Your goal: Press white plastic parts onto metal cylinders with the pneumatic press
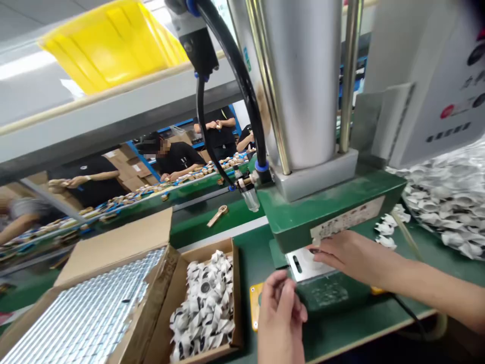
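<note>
My right hand reaches under the head of a green press. Its thumb and fingertips close around a small white part with a dark spot, sitting over a slotted metal plate; the hand hides much of it. In front of the plate, my left hand is raised with its fingers curled inward and the thumb against them. Whatever may be inside those fingers is hidden. A yellow button box lies just left of that hand, partly covered by it.
A cardboard box of white bladed parts stands left of the press, beside a carton of metal rods. More white parts are heaped at right. Across a loaded conveyor, several people work. A yellow bin rests on the overhead shelf.
</note>
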Action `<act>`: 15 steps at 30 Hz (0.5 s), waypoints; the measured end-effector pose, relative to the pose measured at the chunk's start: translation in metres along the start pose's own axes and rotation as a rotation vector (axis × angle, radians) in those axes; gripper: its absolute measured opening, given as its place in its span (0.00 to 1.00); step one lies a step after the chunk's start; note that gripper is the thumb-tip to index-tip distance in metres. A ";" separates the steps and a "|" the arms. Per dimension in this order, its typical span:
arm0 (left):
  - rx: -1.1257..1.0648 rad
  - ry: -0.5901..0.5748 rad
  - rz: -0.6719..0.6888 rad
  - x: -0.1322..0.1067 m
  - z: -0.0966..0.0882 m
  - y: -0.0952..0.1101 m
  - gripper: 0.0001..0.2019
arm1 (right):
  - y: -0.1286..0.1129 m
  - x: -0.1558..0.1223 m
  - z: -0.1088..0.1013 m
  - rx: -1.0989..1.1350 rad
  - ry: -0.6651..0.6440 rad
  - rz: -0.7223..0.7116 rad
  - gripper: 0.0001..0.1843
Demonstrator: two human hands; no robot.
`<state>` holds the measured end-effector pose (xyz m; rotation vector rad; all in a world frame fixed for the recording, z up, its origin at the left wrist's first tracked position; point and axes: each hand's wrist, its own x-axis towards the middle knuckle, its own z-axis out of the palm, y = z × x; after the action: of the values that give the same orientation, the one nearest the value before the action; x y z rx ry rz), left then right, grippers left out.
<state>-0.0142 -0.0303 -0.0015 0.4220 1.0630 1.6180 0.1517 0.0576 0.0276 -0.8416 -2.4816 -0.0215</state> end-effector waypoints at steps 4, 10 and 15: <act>0.009 0.037 0.058 0.003 -0.022 -0.001 0.19 | 0.001 0.006 -0.003 -0.207 -0.022 -0.158 0.15; 0.163 0.047 0.113 0.006 -0.037 -0.002 0.23 | 0.001 0.001 0.008 -0.272 -0.057 -0.234 0.17; 0.645 0.031 0.230 0.004 -0.047 0.010 0.19 | 0.003 -0.020 0.008 -0.004 -0.059 0.098 0.18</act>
<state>-0.0558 -0.0468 -0.0197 0.9761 1.6035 1.4478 0.1625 0.0500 0.0109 -0.9772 -2.4925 0.0335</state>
